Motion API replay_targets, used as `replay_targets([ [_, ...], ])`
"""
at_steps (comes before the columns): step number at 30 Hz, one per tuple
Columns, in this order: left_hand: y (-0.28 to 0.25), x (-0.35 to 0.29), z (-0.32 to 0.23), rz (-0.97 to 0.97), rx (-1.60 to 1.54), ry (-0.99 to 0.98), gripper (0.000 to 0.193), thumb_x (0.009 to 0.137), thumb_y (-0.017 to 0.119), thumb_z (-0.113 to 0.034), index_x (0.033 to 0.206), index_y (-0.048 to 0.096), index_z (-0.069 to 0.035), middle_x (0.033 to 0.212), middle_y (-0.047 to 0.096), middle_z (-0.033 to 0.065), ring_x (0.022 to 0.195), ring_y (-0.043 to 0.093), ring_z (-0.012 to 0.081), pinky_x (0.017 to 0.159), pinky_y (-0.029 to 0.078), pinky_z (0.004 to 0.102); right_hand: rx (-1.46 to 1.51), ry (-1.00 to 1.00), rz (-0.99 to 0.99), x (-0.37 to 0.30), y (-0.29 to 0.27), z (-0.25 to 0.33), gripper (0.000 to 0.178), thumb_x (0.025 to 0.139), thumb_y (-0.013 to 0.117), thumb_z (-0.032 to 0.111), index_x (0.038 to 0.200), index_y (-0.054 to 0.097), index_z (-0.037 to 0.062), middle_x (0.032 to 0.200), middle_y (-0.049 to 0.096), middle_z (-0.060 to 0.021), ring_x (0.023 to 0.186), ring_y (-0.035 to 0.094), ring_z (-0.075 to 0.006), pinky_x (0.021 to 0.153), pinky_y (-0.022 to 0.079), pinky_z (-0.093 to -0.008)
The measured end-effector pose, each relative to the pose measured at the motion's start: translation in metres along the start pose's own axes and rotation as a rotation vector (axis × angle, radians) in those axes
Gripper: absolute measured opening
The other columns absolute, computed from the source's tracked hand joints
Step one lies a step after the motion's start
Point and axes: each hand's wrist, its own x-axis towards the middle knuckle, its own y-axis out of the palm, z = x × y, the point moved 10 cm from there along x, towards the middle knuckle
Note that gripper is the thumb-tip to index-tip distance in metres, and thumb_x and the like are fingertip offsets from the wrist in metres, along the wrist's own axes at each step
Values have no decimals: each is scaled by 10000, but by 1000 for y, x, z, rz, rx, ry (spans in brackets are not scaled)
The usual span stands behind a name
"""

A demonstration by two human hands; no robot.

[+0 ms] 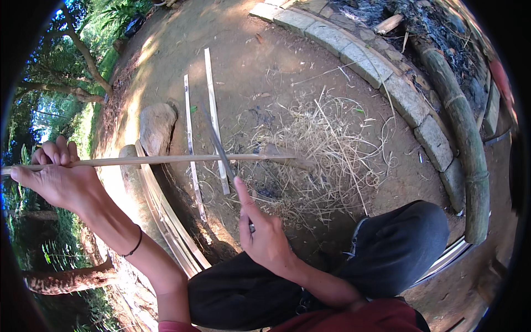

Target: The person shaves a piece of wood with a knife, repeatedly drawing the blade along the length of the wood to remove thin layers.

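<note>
A long, thin bamboo strip runs nearly level across the view, from the left rim to above the shavings. At its left end my left hand grips it, thumb along the underside and fingers bent over the top. My right hand is closed round the handle of a knife, its index finger stretched along the back of the blade. The dark, narrow blade points up and away and crosses the strip right of its middle. Most of the handle is hidden in my fist. Pale curled shavings lie on the ground beyond.
Two pale flat strips lie on the dirt ahead. A bundle of split bamboo rests at my left, near a large stone. To the right, a curved stone edging borders ash, with a thick bamboo pole along it.
</note>
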Motion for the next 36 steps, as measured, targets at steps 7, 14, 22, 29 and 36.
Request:
replay_targets([
  [7,-2,-4,5,-86,-58,-35,513,1027,370,-535,740,289,-117,612,336,28,586,312,140,545,263,258,-129,192,-67,6,-24,-62,669,898,501,-45,1528,308,70,557,547,-167,442,585,-250,475,457,-368],
  [14,6,-8,-6,-43,-50,-15,516,1036,359,-552,761,311,-118,651,375,43,617,344,132,550,299,239,-88,-25,2,6,-9,13,685,891,505,-45,1534,302,74,550,545,-163,453,591,-277,490,462,-374],
  [22,6,-8,-4,-64,-83,1,502,1034,390,-524,767,330,-104,664,370,53,624,359,140,546,290,243,-158,232,-65,1,-33,-66,693,877,501,-61,1529,308,73,570,549,-208,444,588,-278,480,453,-375],
  [29,12,-13,-9,-84,-150,-44,489,1015,479,-469,739,296,-109,666,341,45,626,333,142,578,280,271,-197,138,-100,1,-27,-63,720,847,519,-77,1524,304,42,535,552,-175,472,607,-309,491,470,-406],
  [36,9,-14,-7,-111,-120,-23,461,1018,481,-433,754,304,-99,677,341,45,632,340,151,576,287,271,-125,114,-125,3,-37,-65,699,866,515,-64,1523,316,61,602,587,-206,491,617,-299,504,473,-386],
])
